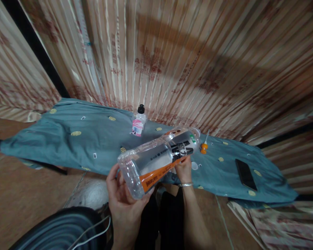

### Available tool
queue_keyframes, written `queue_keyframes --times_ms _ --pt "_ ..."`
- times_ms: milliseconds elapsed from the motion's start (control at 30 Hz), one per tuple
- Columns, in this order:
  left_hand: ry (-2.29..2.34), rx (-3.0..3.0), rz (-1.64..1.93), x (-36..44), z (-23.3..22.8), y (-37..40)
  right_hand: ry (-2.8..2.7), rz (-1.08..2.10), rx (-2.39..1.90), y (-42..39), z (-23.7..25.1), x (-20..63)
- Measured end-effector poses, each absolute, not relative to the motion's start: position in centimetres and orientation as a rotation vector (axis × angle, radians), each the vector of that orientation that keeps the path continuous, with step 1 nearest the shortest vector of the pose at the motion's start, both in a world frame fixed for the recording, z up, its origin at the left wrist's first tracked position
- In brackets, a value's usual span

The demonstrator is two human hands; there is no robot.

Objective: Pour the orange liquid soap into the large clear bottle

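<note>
A large clear plastic bottle (156, 158) with an orange, black and silver label is held tilted above the cloth-covered table, its neck pointing up and right. My left hand (126, 192) wraps around the bottle's base end. Near the label's right part, my right hand (184, 169), with a bracelet at the wrist, grips the bottle from below; its fingers are mostly hidden behind it. Beyond the bottle stands a small clear bottle (138, 125) with a pink label and black cap. A small orange item (204, 148) with a thin pale tip sits right of the neck.
The table wears a teal cloth (99, 139) with yellow prints. A black phone (246, 174) lies on its right part. Behind hangs a pleated patterned curtain (156, 69). At lower left are a dark ribbed round object (67, 229) and a white cable (94, 236).
</note>
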State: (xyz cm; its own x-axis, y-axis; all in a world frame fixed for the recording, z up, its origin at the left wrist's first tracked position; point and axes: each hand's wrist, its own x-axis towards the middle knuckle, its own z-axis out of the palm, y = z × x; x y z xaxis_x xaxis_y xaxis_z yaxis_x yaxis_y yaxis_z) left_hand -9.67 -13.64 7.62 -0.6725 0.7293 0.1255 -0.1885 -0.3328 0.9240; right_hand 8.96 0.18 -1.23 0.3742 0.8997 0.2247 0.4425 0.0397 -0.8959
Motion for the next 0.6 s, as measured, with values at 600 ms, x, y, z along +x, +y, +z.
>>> queue_keyframes --times_ms 600 --pt "1.299 0.602 2.116 -8.5 8.1 -13.6 -1.230 0.611 -1.559 0.2 0.1 8.8"
